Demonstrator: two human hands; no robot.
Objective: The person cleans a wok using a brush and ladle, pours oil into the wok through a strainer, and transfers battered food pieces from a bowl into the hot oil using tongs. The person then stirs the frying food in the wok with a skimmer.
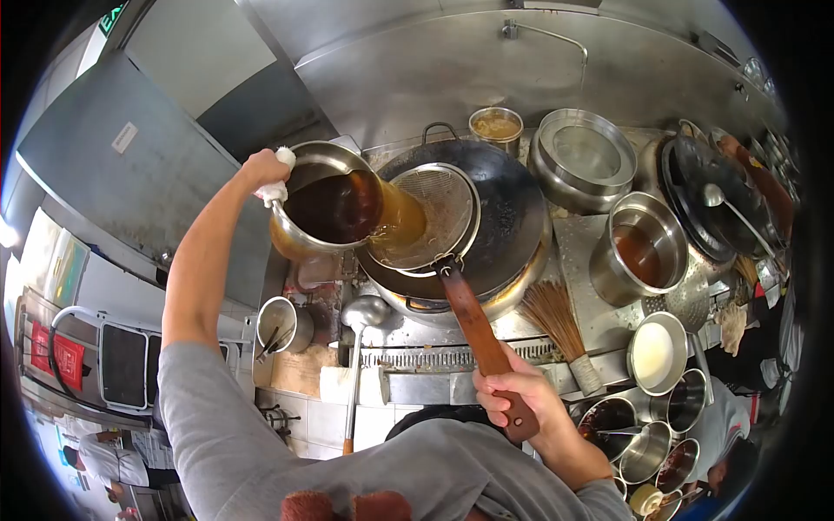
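My left hand (263,174) is closed round the handle of a steel pot (320,158), with a white cloth (283,160) between hand and handle. The pot is tipped to the right, and brown liquid (334,208) streams from it into a round mesh strainer (447,195). That strainer lies over the left part of a large dark wok (514,200). Its long wooden handle (475,326) slopes down toward me, and my right hand (524,389) grips it near the lower end. How much liquid is under the mesh is hidden.
Right of the wok are a bamboo brush (556,321), a pot of reddish-brown liquid (638,252) and a steel basin (584,161) below a tap. A ladle (354,339) and a small pot (282,323) sit at the front left. Another wok (738,195) stands far right; people work at both sides.
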